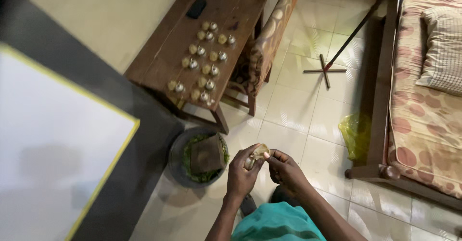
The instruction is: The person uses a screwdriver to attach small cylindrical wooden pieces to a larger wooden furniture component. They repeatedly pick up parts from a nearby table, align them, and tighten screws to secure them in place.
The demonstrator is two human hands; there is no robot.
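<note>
My left hand [242,173] and my right hand [284,169] meet in front of me over the tiled floor. Between them they hold a small round silvery cup [250,162] with a yellowish piece [261,150] at its top. The left hand grips the cup from the side; the right hand's fingertips pinch the yellowish piece. On the brown wooden table [163,53] ahead lie several similar small silvery cups, each paired with a yellowish round piece [206,66], set out in two columns.
A round dark basin [176,160] with green leaves and a brown slab sits on the floor by the table leg. A patterned chair [265,43] stands right of the table. A bed [423,101], a yellow plastic bag [355,134], a black phone [196,8] and a white board [53,144] are around.
</note>
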